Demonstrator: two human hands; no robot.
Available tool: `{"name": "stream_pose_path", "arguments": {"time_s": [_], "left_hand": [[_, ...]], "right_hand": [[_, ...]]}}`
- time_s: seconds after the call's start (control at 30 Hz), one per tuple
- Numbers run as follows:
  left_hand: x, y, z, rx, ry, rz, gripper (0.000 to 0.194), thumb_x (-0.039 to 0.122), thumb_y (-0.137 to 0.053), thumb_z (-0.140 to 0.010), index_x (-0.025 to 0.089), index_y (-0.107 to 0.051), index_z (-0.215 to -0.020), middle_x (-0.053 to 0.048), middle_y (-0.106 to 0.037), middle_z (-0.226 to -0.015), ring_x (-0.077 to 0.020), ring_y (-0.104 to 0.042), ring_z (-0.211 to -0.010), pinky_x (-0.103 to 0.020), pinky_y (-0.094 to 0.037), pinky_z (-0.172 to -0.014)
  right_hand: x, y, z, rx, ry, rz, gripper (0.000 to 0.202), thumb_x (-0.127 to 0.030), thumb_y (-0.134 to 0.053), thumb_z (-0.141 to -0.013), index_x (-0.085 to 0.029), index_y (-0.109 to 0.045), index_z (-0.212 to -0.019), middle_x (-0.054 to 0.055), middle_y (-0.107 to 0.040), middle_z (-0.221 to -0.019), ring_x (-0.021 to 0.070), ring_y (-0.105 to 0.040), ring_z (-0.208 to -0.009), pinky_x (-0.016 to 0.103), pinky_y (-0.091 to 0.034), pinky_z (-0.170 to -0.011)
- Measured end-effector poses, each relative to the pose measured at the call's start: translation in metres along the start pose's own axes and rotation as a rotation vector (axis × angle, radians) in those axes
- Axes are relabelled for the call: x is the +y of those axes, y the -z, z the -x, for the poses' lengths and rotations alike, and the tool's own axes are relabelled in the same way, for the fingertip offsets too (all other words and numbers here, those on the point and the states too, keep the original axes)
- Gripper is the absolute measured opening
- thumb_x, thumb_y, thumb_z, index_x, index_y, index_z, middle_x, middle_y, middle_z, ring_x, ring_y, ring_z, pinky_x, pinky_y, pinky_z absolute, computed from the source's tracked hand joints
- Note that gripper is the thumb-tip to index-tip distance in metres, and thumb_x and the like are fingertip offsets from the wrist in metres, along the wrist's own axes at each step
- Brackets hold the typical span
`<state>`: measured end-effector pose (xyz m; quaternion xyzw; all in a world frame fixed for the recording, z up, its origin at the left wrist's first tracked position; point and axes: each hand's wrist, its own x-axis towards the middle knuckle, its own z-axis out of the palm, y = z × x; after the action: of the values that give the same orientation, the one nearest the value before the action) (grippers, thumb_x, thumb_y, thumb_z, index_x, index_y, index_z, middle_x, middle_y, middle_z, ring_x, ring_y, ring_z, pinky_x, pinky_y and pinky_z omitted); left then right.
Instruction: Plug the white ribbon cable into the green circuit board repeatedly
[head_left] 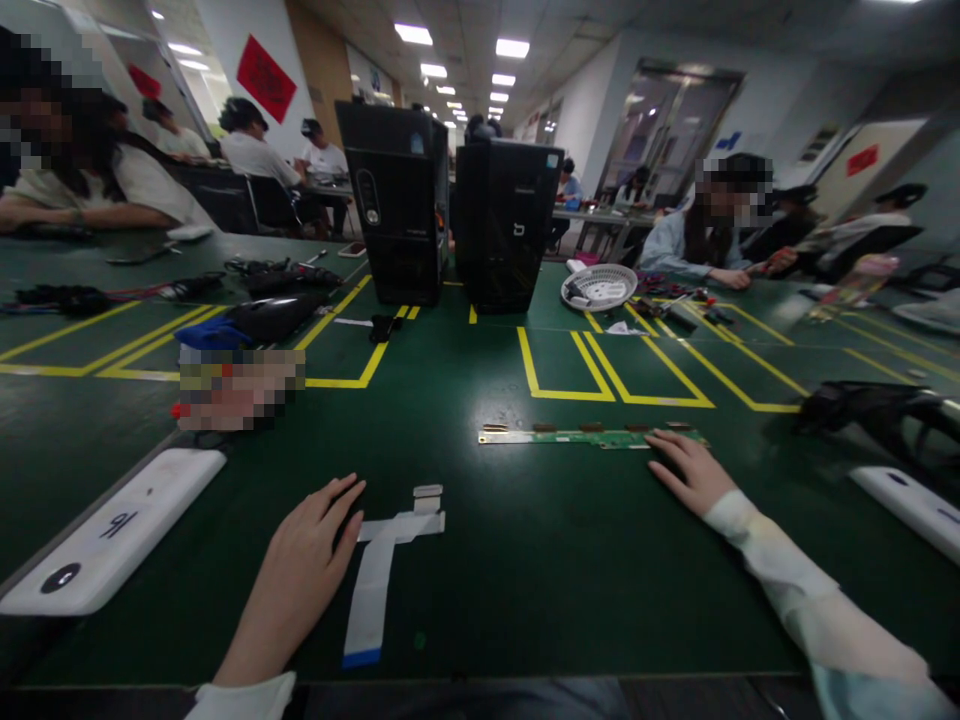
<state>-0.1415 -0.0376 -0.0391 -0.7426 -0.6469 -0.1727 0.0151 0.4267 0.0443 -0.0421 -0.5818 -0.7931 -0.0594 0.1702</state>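
Note:
My left hand rests palm down near the front of the table, fingers stretched forward and holding nothing. Just right of its fingertips lies a white ribbon cable with a blue end and a bend near its top, where connectors show. My right hand reaches in from the right, its fingers spread and the tips touching the right end of a long, narrow green circuit board. That board lies flat, with several brown connectors along its far edge. Neither hand lifts anything.
Two black computer towers stand at the back of the green table. White numbered devices lie at both sides. A round white basket, loose cables and yellow tape outlines are farther back. Other people sit around.

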Motion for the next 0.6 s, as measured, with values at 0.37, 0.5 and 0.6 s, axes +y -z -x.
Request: {"name": "stream_pose_path", "arguments": {"time_s": [0.37,0.5,0.6], "left_hand": [[-0.002,-0.002,0.001,0.038,-0.029,0.010,0.050,0.045,-0.037,-0.093,0.016,-0.058,-0.128,-0.013,-0.057,-0.134,-0.0299,-0.054,-0.122,-0.050,-0.045,-0.101],[-0.001,-0.001,0.001,0.053,-0.040,0.002,0.049,0.044,-0.038,-0.093,0.017,-0.057,-0.129,-0.013,-0.057,-0.134,-0.0298,-0.054,-0.122,-0.050,-0.045,-0.102],[0.000,0.000,0.001,0.054,-0.038,-0.005,0.048,0.044,-0.038,-0.093,0.017,-0.056,-0.130,-0.013,-0.056,-0.135,-0.0298,-0.054,-0.122,-0.050,-0.044,-0.102]], "right_hand": [[-0.177,-0.031,-0.057,-0.048,0.033,0.064,0.052,-0.047,-0.041,-0.094,-0.014,-0.057,-0.130,0.017,-0.053,-0.132,0.0313,-0.046,-0.122,0.046,-0.039,-0.102],[-0.228,-0.029,-0.054,-0.107,-0.053,0.088,0.056,-0.051,-0.041,-0.092,-0.016,-0.054,-0.134,0.017,-0.050,-0.137,0.0350,-0.043,-0.124,0.050,-0.036,-0.102],[-0.250,-0.027,-0.051,-0.134,-0.053,0.073,0.060,-0.054,-0.041,-0.092,-0.017,-0.050,-0.138,0.017,-0.046,-0.142,0.0357,-0.040,-0.128,0.051,-0.034,-0.104]]}}
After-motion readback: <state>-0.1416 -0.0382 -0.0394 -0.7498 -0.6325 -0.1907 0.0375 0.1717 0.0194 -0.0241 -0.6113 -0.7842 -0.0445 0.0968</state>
